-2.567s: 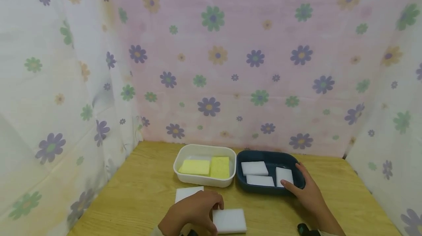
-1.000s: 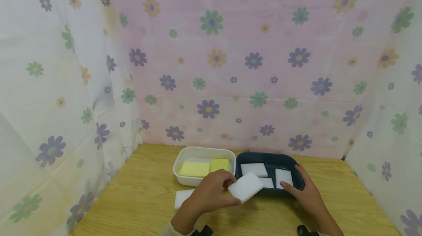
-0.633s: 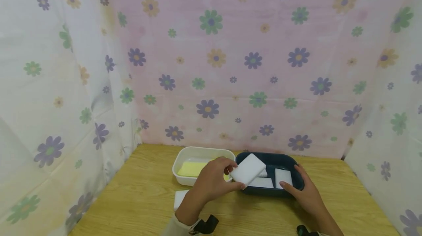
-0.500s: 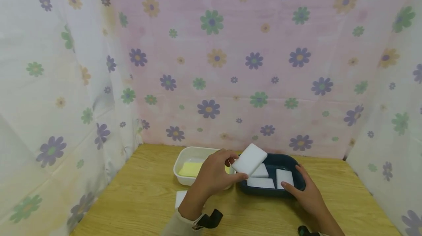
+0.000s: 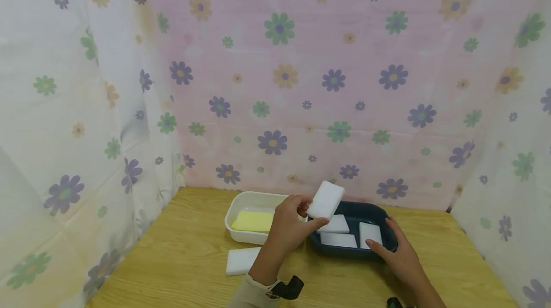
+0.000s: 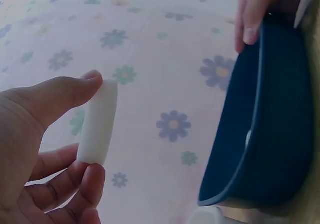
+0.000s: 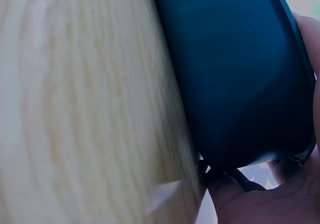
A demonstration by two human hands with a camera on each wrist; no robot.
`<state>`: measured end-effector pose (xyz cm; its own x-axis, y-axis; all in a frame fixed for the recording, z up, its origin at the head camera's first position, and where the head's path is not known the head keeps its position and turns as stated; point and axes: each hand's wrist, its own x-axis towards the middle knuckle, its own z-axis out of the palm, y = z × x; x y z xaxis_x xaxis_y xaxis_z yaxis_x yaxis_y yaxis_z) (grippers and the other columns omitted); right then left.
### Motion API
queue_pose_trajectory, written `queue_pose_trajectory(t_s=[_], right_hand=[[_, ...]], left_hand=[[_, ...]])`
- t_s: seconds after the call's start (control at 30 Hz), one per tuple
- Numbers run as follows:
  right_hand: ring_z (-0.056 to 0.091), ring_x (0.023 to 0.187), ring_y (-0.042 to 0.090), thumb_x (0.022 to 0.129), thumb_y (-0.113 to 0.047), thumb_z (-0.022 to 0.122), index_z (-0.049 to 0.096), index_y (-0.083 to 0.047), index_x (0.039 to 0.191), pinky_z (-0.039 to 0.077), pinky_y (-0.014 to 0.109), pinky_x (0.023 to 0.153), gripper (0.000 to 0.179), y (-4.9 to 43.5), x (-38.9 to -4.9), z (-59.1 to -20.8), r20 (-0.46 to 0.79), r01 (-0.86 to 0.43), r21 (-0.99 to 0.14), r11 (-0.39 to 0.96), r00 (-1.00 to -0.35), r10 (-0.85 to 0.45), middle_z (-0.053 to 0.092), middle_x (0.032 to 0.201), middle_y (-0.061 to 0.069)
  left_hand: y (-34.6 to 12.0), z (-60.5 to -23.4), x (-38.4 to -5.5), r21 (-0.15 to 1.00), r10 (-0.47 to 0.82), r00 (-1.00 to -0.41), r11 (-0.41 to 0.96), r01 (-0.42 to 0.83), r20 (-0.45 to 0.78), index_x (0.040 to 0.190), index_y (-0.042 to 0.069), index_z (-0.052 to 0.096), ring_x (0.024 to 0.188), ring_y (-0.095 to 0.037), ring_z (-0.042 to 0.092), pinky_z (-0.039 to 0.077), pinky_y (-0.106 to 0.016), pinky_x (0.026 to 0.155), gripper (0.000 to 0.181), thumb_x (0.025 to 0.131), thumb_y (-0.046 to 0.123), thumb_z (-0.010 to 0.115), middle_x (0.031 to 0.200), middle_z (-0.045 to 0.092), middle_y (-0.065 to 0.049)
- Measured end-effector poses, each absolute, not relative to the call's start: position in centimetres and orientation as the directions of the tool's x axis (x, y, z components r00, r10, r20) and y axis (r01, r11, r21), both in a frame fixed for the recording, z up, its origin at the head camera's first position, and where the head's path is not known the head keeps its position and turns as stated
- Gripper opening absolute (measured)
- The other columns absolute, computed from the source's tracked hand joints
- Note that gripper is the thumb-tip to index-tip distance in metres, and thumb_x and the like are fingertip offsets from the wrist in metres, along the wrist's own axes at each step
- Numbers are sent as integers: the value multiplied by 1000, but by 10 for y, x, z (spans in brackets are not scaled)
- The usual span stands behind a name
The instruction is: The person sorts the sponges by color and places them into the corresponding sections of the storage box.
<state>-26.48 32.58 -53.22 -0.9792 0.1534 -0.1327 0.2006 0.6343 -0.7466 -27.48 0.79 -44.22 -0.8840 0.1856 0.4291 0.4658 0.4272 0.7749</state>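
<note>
My left hand point(image 5: 285, 224) pinches a white sponge point(image 5: 326, 200) between thumb and fingers, holding it tilted above the left end of a dark blue bin point(image 5: 344, 252). Edge-on in the left wrist view, the sponge point(image 6: 99, 121) shows as a thin slab between thumb and fingertips. Inside the bin lie a few white sponges: one at the back left, one at the front left point(image 5: 338, 240), one at the right point(image 5: 369, 234). My right hand point(image 5: 404, 258) grips the bin's right end, thumb over the front rim, fingers at the far side. In the right wrist view the bin's outer wall point(image 7: 235, 74) fills much of the picture.
A white bin point(image 5: 234, 235) stands left of the blue one, with a yellow sponge point(image 5: 251, 222) showing; my left hand hides its right part. Another white sponge point(image 5: 240, 261) lies on the wooden table point(image 5: 172, 260) in front. Flowered cloth point(image 5: 275, 107) encloses the back and sides.
My left hand took the white sponge from the table, carried it up and rightward to above the blue bin, and tilted it more upright. My right hand stays on the bin.
</note>
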Motion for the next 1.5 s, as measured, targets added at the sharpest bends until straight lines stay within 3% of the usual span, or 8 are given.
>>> queue_pose_trajectory(t_s=[0.33, 0.73, 1.17, 1.5], right_hand=[[7, 153, 58, 86, -72, 70, 0, -23, 169, 17, 78, 115, 118, 326, -263, -529, -121, 189, -747, 637, -981, 148, -1, 173, 21], [6, 154, 57, 85, -72, 70, -1, -25, 168, 16, 78, 115, 119, 324, -265, -530, -124, 193, -751, 632, -981, 151, -3, 174, 19], [7, 154, 57, 86, -72, 70, -1, -25, 169, 16, 78, 115, 119, 323, -264, -530, -125, 197, -755, 625, -980, 157, 0, 173, 21], [7, 154, 57, 87, -70, 71, 0, -24, 169, 16, 78, 116, 118, 324, -261, -532, -115, 186, -758, 626, -982, 153, 1, 173, 22]], left_hand=[[25, -466, -283, 783, 142, -913, 475, 403, 383, 111, 11, 71, 85, -18, 65, 53, -21, 71, 56, 76, 49, 91, 94, 62, 4], [34, -483, -286, 779, 137, -940, 529, 336, 312, 116, 14, 69, 74, -7, 52, 47, -23, 63, 57, 77, 48, 91, 86, 56, 5], [38, -492, -286, 734, 142, -939, 592, 333, 312, 114, 6, 72, 68, -7, 50, 46, -25, 62, 63, 73, 50, 92, 78, 58, 4], [40, -494, -286, 667, 127, -926, 659, 347, 356, 114, 10, 74, 63, -7, 44, 39, -23, 56, 59, 73, 49, 93, 72, 51, 8]])
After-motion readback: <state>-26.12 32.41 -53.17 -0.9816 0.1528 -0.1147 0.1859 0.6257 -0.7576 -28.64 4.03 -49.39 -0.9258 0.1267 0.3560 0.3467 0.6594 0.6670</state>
